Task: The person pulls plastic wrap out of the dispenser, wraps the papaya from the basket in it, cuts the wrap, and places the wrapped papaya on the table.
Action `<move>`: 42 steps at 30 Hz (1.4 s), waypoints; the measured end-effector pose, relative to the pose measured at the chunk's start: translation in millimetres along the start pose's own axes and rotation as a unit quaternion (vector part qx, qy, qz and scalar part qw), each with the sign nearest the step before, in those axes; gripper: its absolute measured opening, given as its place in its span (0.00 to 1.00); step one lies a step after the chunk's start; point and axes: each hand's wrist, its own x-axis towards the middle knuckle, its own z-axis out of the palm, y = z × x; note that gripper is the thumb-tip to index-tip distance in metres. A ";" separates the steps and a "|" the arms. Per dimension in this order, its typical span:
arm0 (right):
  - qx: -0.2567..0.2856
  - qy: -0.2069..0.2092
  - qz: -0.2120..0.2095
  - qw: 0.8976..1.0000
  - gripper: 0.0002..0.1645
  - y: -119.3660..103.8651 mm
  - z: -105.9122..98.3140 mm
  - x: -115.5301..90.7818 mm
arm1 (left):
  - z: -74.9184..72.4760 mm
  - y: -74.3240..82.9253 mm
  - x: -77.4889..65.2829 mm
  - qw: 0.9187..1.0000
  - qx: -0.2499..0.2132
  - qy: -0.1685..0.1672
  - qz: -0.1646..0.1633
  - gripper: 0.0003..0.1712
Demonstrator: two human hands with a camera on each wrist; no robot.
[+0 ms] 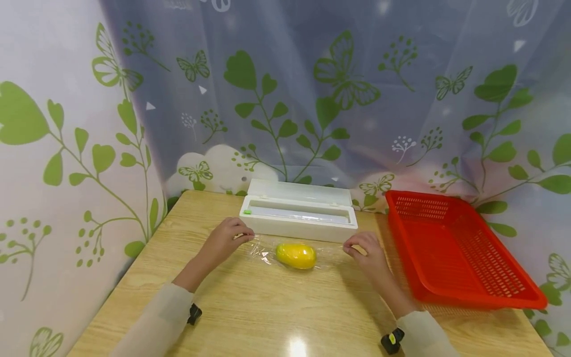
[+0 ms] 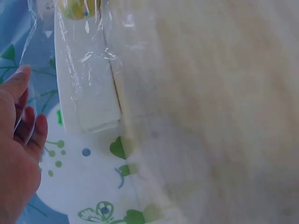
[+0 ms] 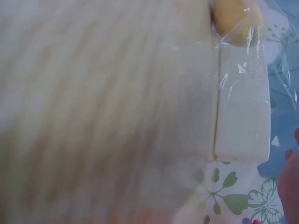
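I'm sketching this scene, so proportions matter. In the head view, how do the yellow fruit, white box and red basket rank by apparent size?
1. Red basket, clearly largest
2. White box
3. Yellow fruit, clearly smallest

Yellow fruit [image 1: 296, 256]: cut off in both wrist views. Right hand [image 3: 290, 182]: mostly outside right wrist view. Left hand [image 2: 16, 149]: partly cut off, left wrist view. Clear film [image 1: 263, 252]: outer edges too faint to trace. Tabletop [image 1: 250, 307]: blurred in wrist views. Left sleeve [image 1: 156, 322], right sleeve [image 1: 424, 332]: cut at near edge, head view.
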 end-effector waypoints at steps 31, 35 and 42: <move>-0.139 -0.251 0.252 0.924 0.19 -0.5 13.6 0.2 | 23.1 4.1 -8.9 0.977 -0.005 -0.147 -0.152 0.12; -0.152 -0.253 0.228 0.928 0.18 1.8 18.3 1.8 | 24.5 4.0 -6.8 0.972 -0.020 -0.136 -0.193 0.17; -0.173 -0.244 0.209 0.931 0.09 7.7 25.1 1.6 | 31.5 -1.7 1.6 0.974 -0.005 -0.136 -0.184 0.14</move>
